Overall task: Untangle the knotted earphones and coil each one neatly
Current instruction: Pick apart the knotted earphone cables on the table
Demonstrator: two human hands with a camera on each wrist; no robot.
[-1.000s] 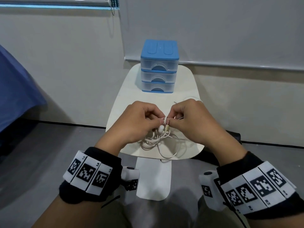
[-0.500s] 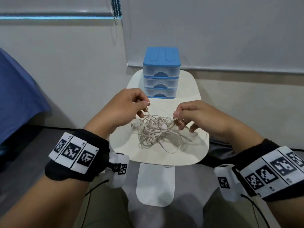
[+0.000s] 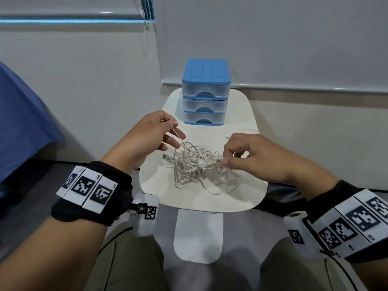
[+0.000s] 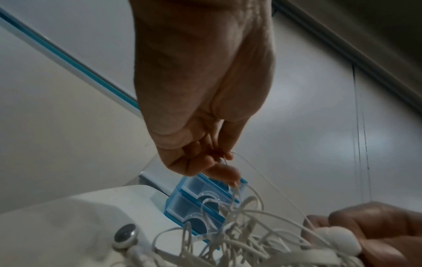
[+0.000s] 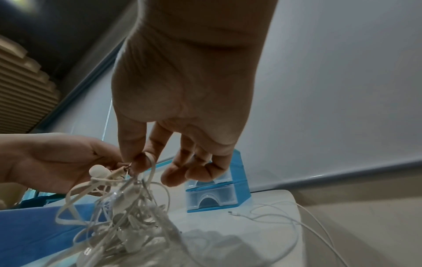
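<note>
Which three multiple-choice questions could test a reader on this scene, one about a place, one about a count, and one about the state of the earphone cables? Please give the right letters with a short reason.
1. Where does the blue-topped clear plastic drawer unit stand?
A. at the far end of the small white table
B. on the floor
C. on the person's lap

2. How many drawers does the drawer unit have?
A. one
B. three
C. five

3. In what state is the bundle of white earphone cables?
A. coiled neatly
B. packed in a drawer
C. knotted in a loose heap

Answers:
1 A, the unit sits on the tabletop near the wall.
2 B, three stacked fronts with handles show in the head view.
3 C, the left hand pinches one strand upward and the right hand has its grip on a plug end, while the strands between them cross in a tangle.
</note>
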